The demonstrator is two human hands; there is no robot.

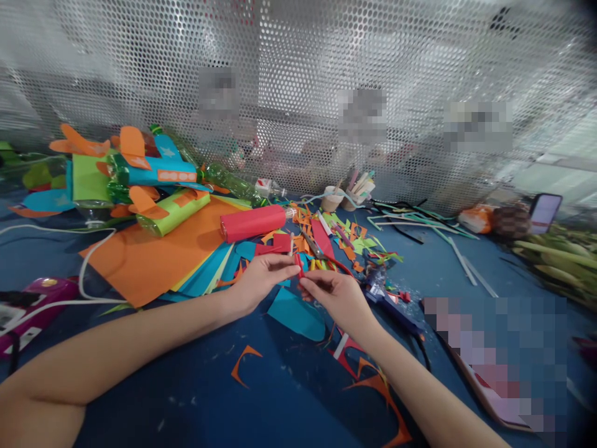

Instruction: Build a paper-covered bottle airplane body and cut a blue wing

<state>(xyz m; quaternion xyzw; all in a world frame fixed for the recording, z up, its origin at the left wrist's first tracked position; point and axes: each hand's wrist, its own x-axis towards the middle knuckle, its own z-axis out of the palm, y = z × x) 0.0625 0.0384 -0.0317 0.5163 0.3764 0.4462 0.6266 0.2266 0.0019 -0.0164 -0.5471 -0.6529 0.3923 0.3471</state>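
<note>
Both my left hand (pixel 268 274) and my right hand (pixel 333 295) pinch a small red piece (pixel 299 266), which looks like rolled or folded paper, above the blue table. Its lower end is partly covered by my right fingers. Just beneath my hands lies a blue paper cutout (pixel 297 314) with a rounded end. Behind them are scissors (pixel 313 246) among paper scraps, and a plastic bottle wrapped in red paper (pixel 254 223) lying on its side. A dark blue glue gun (pixel 394 308) rests to the right of my right hand.
Orange paper sheets (pixel 140 258) and bottle airplanes (pixel 153 171) fill the left. A pink power strip (pixel 44 308) with white cables lies nearer. Cups of sticks (pixel 357 193) stand at the back by a perforated metal screen (pixel 298 81). A tablet-like device (pixel 485 379) lies right; orange offcuts (pixel 380 398) are nearer.
</note>
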